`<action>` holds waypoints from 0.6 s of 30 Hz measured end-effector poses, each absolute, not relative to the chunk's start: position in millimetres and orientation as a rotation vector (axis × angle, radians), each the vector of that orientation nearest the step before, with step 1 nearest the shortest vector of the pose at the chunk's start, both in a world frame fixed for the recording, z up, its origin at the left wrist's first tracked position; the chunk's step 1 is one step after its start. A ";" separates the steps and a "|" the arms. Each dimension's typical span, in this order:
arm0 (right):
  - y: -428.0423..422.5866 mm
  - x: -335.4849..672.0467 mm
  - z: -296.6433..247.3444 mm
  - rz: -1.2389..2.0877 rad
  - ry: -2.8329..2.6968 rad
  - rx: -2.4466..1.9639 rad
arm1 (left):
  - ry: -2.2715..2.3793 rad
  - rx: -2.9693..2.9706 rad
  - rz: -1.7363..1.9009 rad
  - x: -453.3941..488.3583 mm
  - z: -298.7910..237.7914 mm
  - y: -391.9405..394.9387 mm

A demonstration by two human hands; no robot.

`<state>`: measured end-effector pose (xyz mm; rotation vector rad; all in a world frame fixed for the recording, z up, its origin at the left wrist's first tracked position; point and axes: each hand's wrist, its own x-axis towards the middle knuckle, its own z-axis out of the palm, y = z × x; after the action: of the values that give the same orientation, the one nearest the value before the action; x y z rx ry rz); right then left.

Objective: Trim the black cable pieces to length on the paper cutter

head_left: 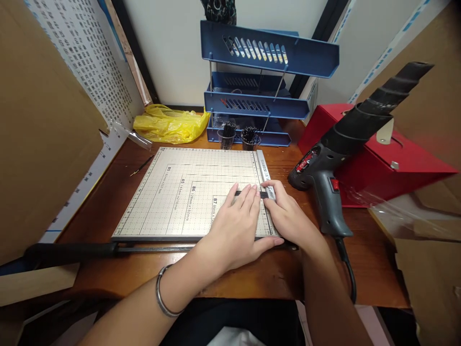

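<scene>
A paper cutter [162,197] with a printed size grid lies on the wooden table in front of me. My left hand [237,223] rests flat across its right part, fingers stretched out over a small bundle of thin black strands [264,194]. At the bundle's right end, beside the ruler edge [265,170], my right hand [288,216] has thumb and forefinger closed on it. Most of the bundle is hidden under my left fingers. Along the near edge runs the cutter's blade arm [154,249], lowered, its black handle [72,250] pointing left.
Two clear cups [226,140] [250,142] of thin black strands stand behind the cutter, before a blue tiered tray [252,103]. A yellow plastic bag [171,124] lies back left. On the right, a heat gun [329,187] stands by a red box [382,168]. Cardboard [43,120] flanks the left.
</scene>
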<state>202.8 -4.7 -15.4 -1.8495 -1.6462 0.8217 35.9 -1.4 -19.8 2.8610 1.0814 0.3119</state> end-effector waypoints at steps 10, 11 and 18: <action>-5.0 203.7 -15.6 0.815 -1.642 -1.877 | 1.116 2.844 0.298 39.2 -20.4 -3.7; -4.8 203.9 -15.4 0.812 -1.639 -1.875 | 1.120 2.846 0.304 39.5 -21.1 -4.1; -1.0 204.5 -17.2 0.790 -1.374 -1.859 | 1.180 2.850 0.344 44.1 -26.9 -7.7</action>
<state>204.5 -1.0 -17.2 -1.8594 -1.3737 0.7903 44.1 -7.7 -26.9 2.8500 1.1801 0.3440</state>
